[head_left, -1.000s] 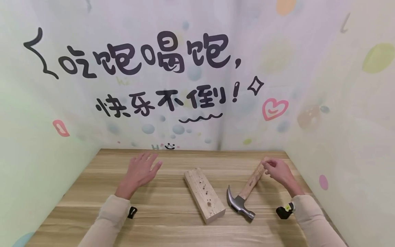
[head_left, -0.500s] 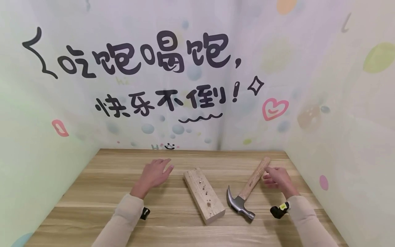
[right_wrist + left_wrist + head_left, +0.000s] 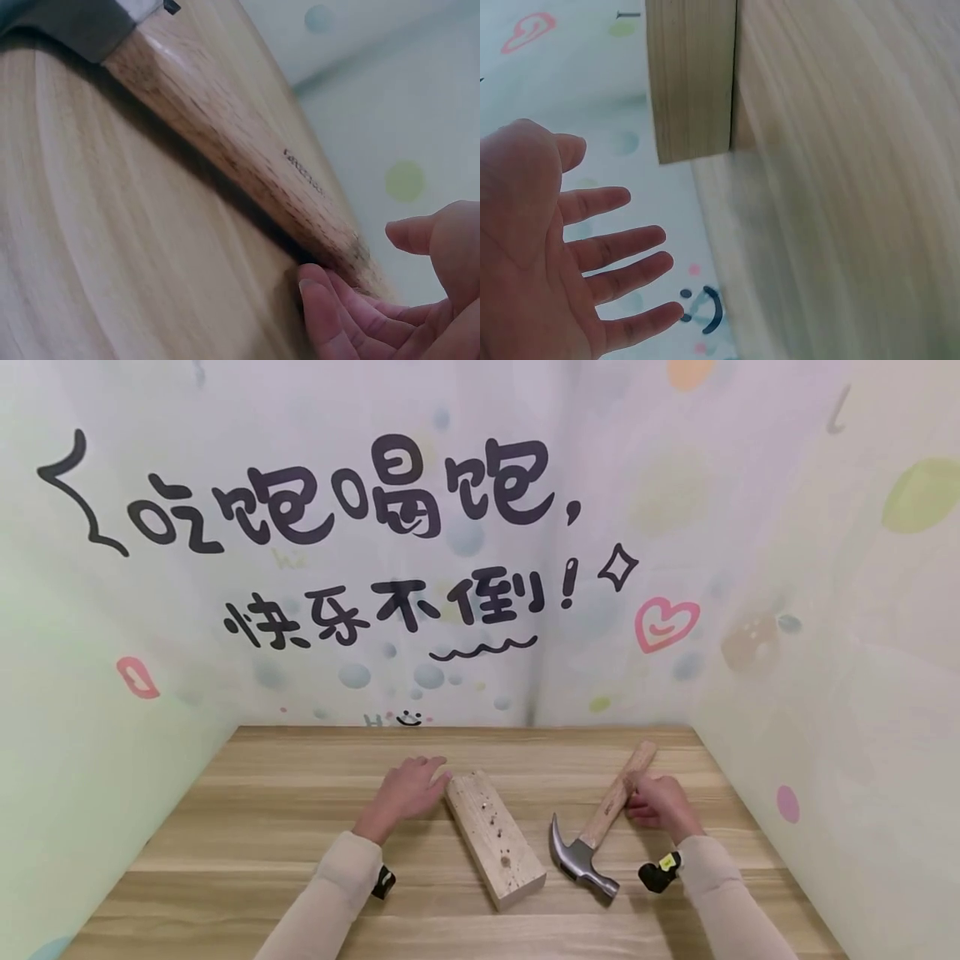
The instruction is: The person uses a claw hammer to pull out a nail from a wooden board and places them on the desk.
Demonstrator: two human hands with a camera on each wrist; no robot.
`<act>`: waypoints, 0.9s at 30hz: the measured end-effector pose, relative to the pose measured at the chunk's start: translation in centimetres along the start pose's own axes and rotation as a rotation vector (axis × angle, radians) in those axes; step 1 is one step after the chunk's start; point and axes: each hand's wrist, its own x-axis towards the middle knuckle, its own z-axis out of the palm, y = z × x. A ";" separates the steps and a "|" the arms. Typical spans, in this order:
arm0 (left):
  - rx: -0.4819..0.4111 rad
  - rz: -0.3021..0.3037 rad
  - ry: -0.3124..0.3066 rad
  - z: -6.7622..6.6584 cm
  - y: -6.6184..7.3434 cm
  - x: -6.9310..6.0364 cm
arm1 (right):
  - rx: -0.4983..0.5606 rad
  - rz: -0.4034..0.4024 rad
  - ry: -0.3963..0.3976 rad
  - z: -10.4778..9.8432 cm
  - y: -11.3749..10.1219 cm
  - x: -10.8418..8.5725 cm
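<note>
A wooden block (image 3: 498,843) lies on the table in the head view, with several nails or holes along its top. My left hand (image 3: 411,789) is beside the block's far left corner, its fingers spread. In the left wrist view, that hand (image 3: 547,255) appears apart from the block's end (image 3: 694,82). To the right of the block is a claw hammer (image 3: 600,822), its steel head toward me. My right hand (image 3: 663,803) is at the wooden handle (image 3: 240,150). Its fingertips touch or nearly touch the handle's side, while the thumb stands away from it.
The wood-grain table (image 3: 247,827) ends at a printed back wall (image 3: 480,685). Pale side walls bound it at left and right. Both wrists wear small black cameras; the right one (image 3: 660,872) hangs near the hammer head.
My left hand has moved right, up to the block. My right hand has left the handle's end and shifted toward me along the handle. Block and hammer lie in place.
</note>
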 end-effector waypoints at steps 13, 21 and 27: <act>-0.127 0.006 -0.020 2.6 1.9 1.3 | -0.166 -0.035 0.100 1.2 0.4 0.9; -0.185 -0.033 -0.001 3.7 3.4 2.1 | -0.143 -0.003 0.109 1.3 0.5 1.6; -0.198 -0.102 -0.023 4.4 4.2 2.6 | -0.106 -0.015 0.093 0.9 0.9 1.9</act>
